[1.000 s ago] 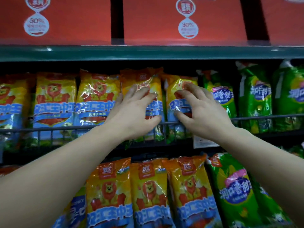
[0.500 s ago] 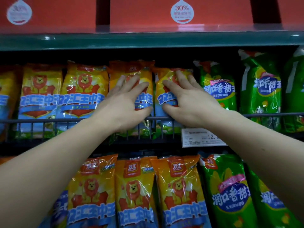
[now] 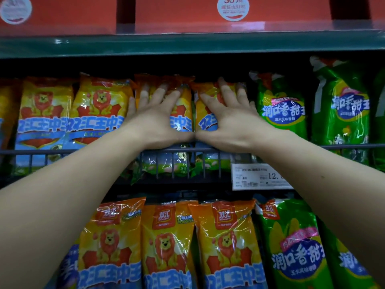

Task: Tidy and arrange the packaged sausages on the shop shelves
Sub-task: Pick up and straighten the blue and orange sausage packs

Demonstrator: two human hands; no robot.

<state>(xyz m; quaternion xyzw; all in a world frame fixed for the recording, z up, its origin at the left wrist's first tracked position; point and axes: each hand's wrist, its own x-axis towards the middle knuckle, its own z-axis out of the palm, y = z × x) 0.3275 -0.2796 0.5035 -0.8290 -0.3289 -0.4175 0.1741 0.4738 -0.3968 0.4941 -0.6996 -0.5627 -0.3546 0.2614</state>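
Presently we are pressing on two orange sausage packs standing behind the wire rail (image 3: 62, 152) of the middle shelf (image 3: 177, 182). The left hand (image 3: 158, 122), fingers spread flat, is lying on the left pack (image 3: 181, 122), and the right hand (image 3: 231, 122), likewise spread, on the right pack (image 3: 205, 122), thumb tips close together. We are judging that even, gentle pressure, squaring both upright and flush with their neighbours, is serving best, as the film looks slippery. Green packs (image 3: 281, 113) are standing alongside, a price tag (image 3: 258, 176) is hanging below, and more orange packs (image 3: 166, 236) are filling the row beneath.
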